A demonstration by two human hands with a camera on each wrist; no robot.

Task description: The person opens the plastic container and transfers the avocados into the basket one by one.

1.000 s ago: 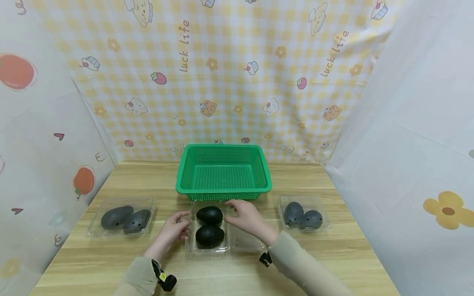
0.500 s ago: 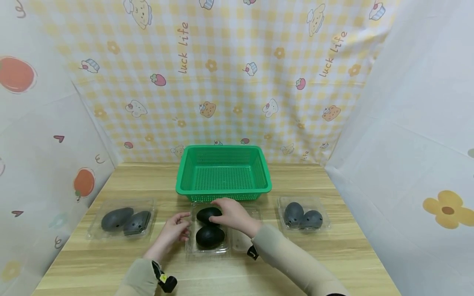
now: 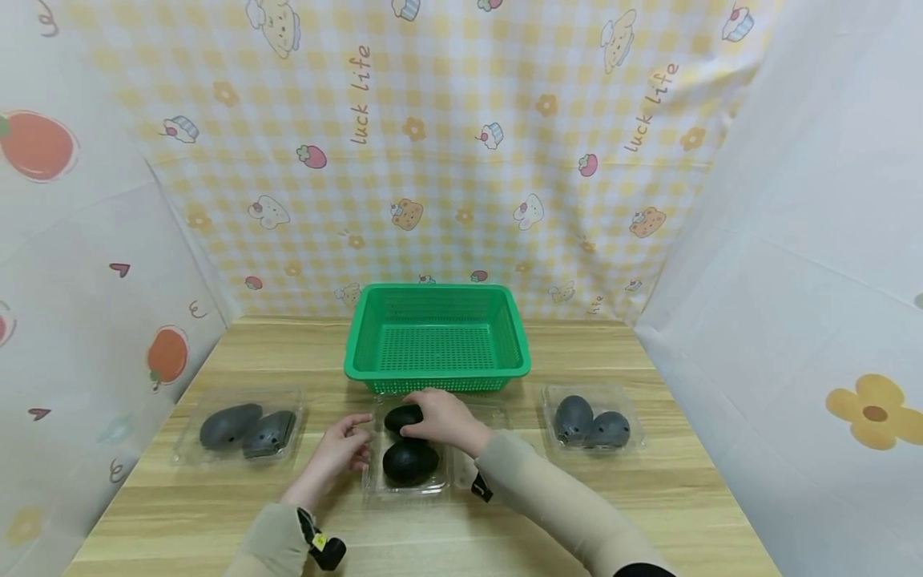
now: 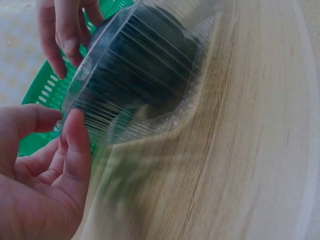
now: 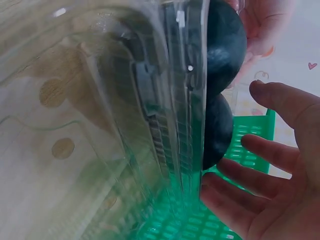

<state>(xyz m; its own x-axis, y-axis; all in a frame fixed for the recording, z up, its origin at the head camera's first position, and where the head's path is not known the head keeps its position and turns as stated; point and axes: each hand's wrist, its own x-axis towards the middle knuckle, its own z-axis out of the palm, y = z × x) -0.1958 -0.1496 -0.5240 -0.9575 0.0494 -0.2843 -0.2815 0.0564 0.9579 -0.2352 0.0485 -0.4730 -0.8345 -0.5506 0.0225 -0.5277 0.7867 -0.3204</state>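
Two dark oval fruits are held in an open clear container in the middle of the table, one lying just beyond the other. The container's left edge is pinched between thumb and finger of the left hand. The far fruit is partly covered by the right hand, whose fingers are spread and gently bent around its right side; whether it is gripped cannot be told. The lid is laid back to the right and is partly hidden beneath the right sleeve.

Just beyond the container's far edge, a green basket is set, its opening turned upward and its rim unobstructed. To the left, past a strip of wood, a second clear box is placed near the table's left edge, with two grey ovals inside. To the right, a wider strip is left between the lid and a third clear box, in which two more grey ovals are held. Beyond the table's far edge, a checked cloth is hung.
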